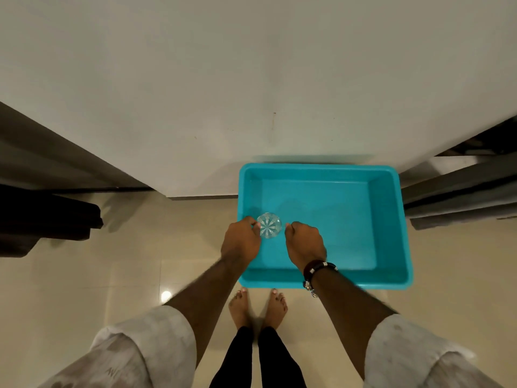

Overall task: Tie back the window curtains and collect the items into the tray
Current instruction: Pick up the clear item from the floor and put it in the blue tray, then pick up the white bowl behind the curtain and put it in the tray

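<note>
Both hands pinch a clear glass (pixel 269 225) from opposite sides: the left hand (pixel 241 242) at its left rim, the right hand (pixel 305 245) at its right, fingers curled and nearly closed. Most fingertips are hidden under the knuckles. The glass sits low inside the blue tray (pixel 391 219), near its left wall; I cannot tell if it touches the bottom. Nothing else is in the tray

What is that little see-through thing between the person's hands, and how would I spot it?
Find the bright turquoise rectangular plastic tray on the beige tiled floor against the white wall. Over its near-left corner, the left hand and right hand hold a small round clear glass between them. Its cut, star-like pattern marks it; nothing else shows in the tray.
</note>
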